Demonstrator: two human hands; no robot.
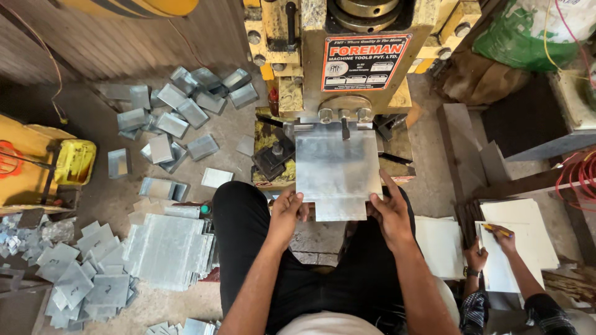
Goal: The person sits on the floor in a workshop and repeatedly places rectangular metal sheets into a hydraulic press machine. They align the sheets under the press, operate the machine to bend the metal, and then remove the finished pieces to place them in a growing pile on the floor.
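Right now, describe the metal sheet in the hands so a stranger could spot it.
Find the yellow press machine. Beneath it lies a flat, silvery sheet with notched lower corners, gripped by the left hand and right hand. Unlike the folded pieces on the floor, it is held up.

A metal sheet (337, 177) lies under the press machine (347, 56) at the far centre, held at its near edge by two hands, the left hand (287, 214) and the right hand (390, 211). Left on the floor (112, 198) lie a stack of sheets (167, 248) and, farther off, bent pieces (186, 102). At near right, another person's hands (490, 248) rest on flat sheets (528, 229).
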